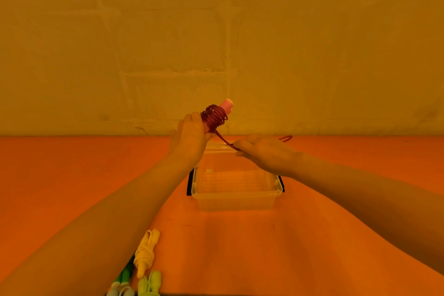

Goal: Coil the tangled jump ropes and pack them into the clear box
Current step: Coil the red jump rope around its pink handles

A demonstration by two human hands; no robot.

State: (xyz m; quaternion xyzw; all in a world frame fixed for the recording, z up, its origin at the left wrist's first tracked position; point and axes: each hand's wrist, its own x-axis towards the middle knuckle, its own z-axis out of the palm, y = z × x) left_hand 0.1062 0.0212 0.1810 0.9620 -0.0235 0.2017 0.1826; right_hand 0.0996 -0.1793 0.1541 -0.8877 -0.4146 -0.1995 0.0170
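Coiled yellow jump rope (pixel 145 253) nearest on table (pixel 60 175); left hand (pixel 189 138) gripping pink handle (pixel 224 107) wound with red rope (pixel 214 116); right hand (pixel 263 152) pinching rope's free end above clear box (pixel 236 191).

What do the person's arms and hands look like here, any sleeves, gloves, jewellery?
Both forearms are bare as far as the frame shows, with no sleeve edge in view. The left hand and right hand are ungloved. No watch, bracelet or ring shows on the visible sides of the wrists and fingers. Strong orange lighting tints everything, so fine marks cannot be made out.
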